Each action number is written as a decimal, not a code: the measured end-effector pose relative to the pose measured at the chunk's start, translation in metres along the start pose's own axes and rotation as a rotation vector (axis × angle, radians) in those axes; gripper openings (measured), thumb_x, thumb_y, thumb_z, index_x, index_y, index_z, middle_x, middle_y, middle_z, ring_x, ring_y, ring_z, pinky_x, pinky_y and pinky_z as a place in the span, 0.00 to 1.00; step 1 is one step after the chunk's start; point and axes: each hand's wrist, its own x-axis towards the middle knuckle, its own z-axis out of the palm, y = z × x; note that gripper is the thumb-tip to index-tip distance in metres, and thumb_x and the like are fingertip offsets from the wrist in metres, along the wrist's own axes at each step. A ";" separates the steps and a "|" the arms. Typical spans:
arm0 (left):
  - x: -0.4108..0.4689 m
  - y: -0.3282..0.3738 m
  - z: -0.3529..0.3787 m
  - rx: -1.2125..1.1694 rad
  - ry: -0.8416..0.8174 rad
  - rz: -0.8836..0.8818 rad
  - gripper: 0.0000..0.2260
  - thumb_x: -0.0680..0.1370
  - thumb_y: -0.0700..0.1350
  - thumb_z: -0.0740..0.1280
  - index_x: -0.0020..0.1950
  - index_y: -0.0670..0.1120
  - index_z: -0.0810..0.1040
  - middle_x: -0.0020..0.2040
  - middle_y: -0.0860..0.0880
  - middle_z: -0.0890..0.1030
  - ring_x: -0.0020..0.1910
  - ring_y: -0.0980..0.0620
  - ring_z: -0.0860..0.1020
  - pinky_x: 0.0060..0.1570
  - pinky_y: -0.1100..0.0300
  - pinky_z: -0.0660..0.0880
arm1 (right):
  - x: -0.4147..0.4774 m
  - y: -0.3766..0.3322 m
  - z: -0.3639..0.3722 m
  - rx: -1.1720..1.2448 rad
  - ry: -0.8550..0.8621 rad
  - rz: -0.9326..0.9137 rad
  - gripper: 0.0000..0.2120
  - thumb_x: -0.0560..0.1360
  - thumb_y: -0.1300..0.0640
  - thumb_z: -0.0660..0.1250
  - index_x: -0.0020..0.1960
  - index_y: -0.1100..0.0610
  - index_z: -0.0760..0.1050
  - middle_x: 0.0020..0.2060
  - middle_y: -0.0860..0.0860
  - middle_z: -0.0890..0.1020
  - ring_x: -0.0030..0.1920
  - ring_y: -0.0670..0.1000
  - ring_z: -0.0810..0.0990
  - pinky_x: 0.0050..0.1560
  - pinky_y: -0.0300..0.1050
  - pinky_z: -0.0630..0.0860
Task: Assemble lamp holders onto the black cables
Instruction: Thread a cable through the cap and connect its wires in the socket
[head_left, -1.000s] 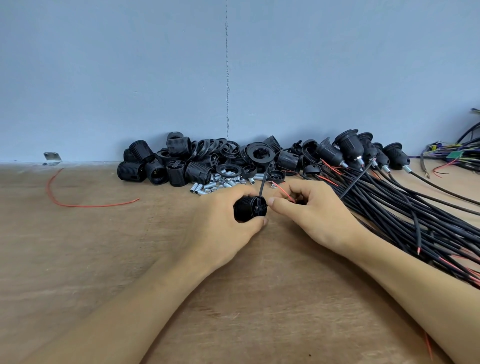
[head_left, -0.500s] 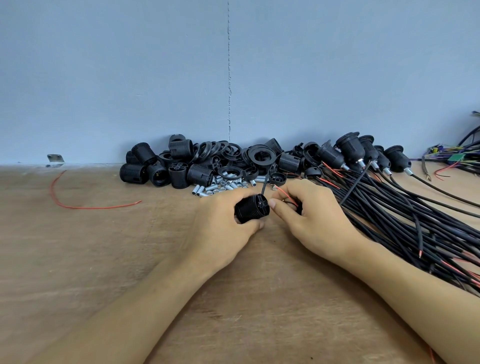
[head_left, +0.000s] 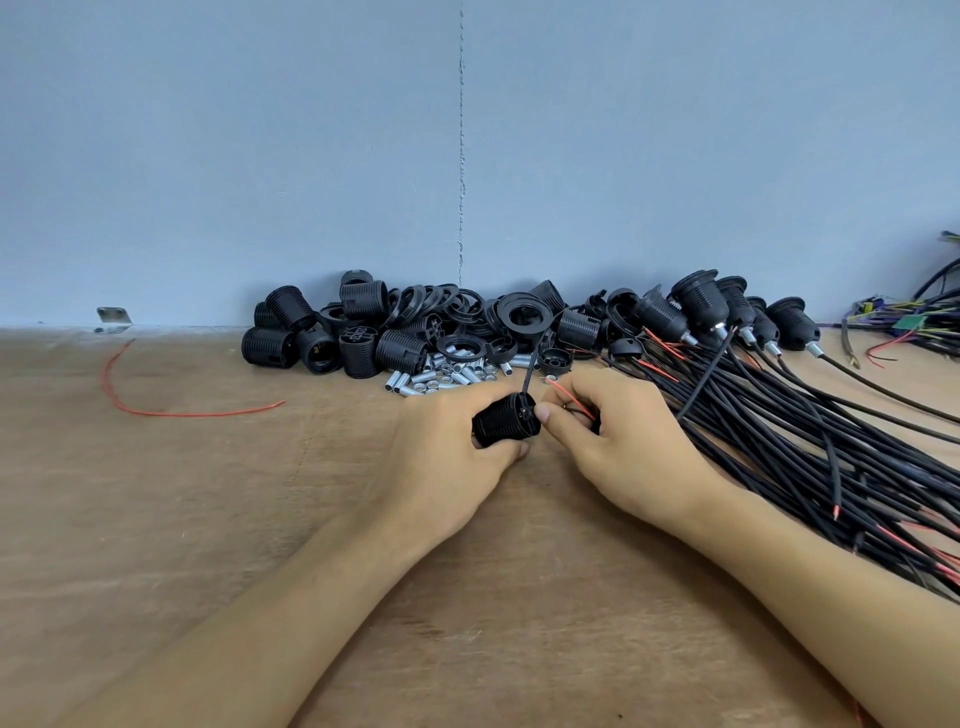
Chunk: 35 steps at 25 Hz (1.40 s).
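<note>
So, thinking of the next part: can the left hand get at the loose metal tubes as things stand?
Likely not yet: the left hand grips a lamp holder, though the metal tubes lie just beyond it with nothing between.

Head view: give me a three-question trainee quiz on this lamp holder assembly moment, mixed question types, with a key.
1. True or false: the left hand grips a ribbed black lamp holder.
2. The loose red wire on the table lies: A) left of the parts pile; B) on top of that pile; C) under the left forearm.
3. Which hand pinches the red conductor beside the held lamp holder?

Key: 1 true. 2 A. 3 the right hand.
</note>
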 end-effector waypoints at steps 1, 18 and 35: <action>0.000 0.000 0.000 0.001 -0.002 0.004 0.12 0.69 0.49 0.73 0.52 0.55 0.83 0.43 0.53 0.85 0.47 0.51 0.84 0.50 0.44 0.81 | 0.000 0.002 0.000 0.018 0.001 0.024 0.15 0.78 0.55 0.70 0.34 0.47 0.70 0.29 0.45 0.70 0.34 0.45 0.69 0.36 0.37 0.64; -0.001 0.001 -0.008 0.103 -0.038 0.128 0.08 0.72 0.44 0.76 0.48 0.54 0.84 0.40 0.54 0.82 0.43 0.54 0.79 0.45 0.52 0.76 | 0.000 0.008 -0.003 0.155 -0.113 0.102 0.14 0.77 0.56 0.72 0.34 0.49 0.74 0.28 0.43 0.73 0.31 0.42 0.68 0.35 0.34 0.64; -0.002 0.002 -0.008 0.155 -0.028 0.150 0.06 0.72 0.47 0.76 0.48 0.54 0.83 0.39 0.57 0.82 0.44 0.56 0.79 0.45 0.56 0.76 | 0.002 0.013 -0.007 0.205 -0.189 0.130 0.14 0.77 0.57 0.70 0.34 0.51 0.73 0.26 0.41 0.70 0.31 0.42 0.66 0.35 0.36 0.64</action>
